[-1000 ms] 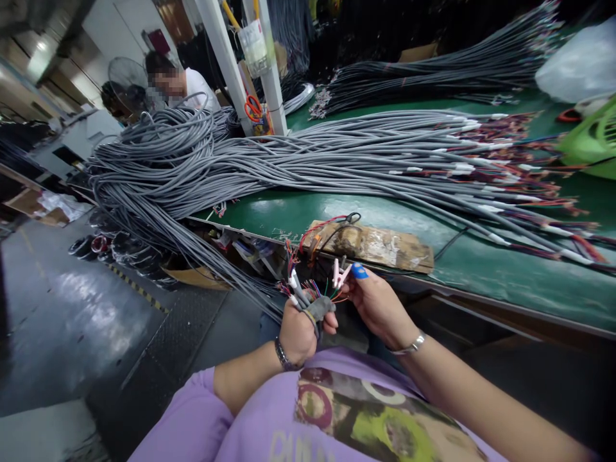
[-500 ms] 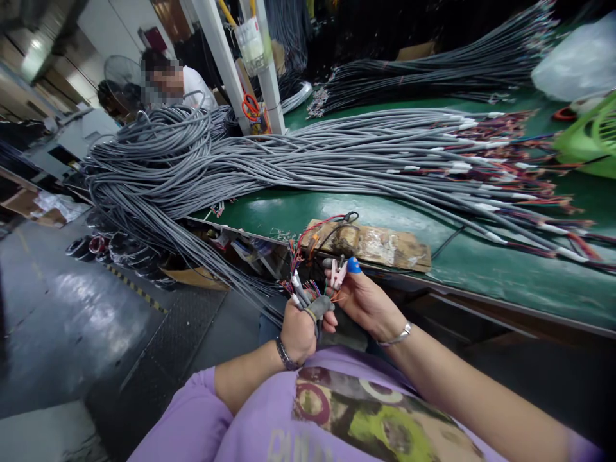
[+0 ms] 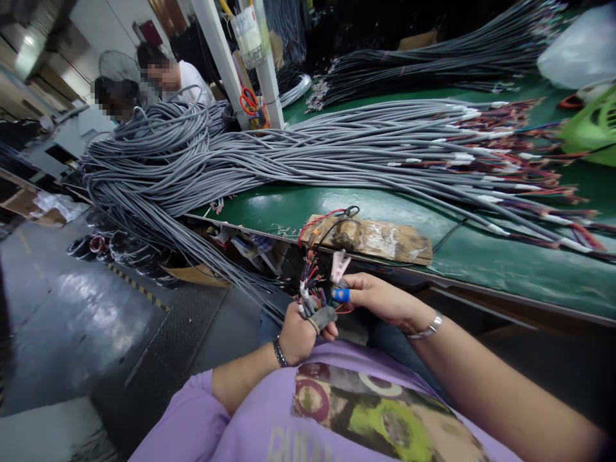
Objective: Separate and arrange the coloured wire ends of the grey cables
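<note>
My left hand [image 3: 297, 337] is closed round the ends of several grey cables [image 3: 310, 301], whose thin coloured wires fan out above my fist; a grey cot covers its thumb. My right hand [image 3: 380, 298] reaches in from the right, fingers pinched on a small pink clip-like tool [image 3: 339, 264] at the wire tips, with blue tape on one fingertip. Both hands hover in front of the edge of the green table [image 3: 481, 256], above my lap.
A big heap of grey cables [image 3: 289, 154] with stripped coloured ends lies across the table and hangs off its left end. A taped brown board [image 3: 380, 237] sits at the near edge. Two people [image 3: 163, 74] work at the back left. A green basket [image 3: 591, 128] is far right.
My right hand has turned its fingers leftward and dropped closer to my left fist; the pink tool now stands above the wires. The left hand has sunk slightly.
</note>
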Motion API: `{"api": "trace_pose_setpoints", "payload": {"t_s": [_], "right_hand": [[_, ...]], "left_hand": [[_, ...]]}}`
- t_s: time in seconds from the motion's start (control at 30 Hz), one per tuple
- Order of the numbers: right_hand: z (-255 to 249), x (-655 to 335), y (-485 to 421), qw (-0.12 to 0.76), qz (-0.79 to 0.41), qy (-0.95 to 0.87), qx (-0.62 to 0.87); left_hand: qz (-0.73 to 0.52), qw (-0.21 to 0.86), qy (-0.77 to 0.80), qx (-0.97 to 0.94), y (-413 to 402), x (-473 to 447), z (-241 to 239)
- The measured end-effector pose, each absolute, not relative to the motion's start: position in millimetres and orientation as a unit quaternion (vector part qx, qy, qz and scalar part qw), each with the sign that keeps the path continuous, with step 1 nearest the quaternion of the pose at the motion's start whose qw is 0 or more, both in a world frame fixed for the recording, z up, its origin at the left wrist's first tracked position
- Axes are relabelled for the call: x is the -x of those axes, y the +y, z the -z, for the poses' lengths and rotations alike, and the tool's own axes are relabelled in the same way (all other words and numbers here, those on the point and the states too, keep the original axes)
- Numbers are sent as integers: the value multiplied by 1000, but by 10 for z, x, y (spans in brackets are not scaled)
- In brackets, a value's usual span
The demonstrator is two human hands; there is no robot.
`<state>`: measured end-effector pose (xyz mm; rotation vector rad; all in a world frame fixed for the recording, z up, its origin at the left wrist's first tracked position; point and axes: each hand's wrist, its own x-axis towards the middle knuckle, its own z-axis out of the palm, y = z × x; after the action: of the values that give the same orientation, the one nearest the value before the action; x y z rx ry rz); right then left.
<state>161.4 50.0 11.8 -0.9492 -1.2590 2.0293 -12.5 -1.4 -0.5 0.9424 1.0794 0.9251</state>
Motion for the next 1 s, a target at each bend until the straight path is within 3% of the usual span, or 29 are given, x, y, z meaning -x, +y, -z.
{"api": "trace_pose_setpoints", "payload": {"t_s": [0.2, 0.57, 0.77, 1.0], "right_hand": [[-155, -1535, 472, 262, -730, -521, 356], [94, -1671, 535, 390, -800, -265, 370], [-35, -1475, 567, 452, -761, -302, 354], [-39, -1426, 554, 476, -781, -214, 342]], "left_hand": [[-267, 703, 465, -468, 26, 123, -140], [-455, 673, 470, -346, 67, 96, -104], [-477, 660, 490, -310, 119, -6, -223], [-472, 671, 495, -288, 154, -47, -191]]}}
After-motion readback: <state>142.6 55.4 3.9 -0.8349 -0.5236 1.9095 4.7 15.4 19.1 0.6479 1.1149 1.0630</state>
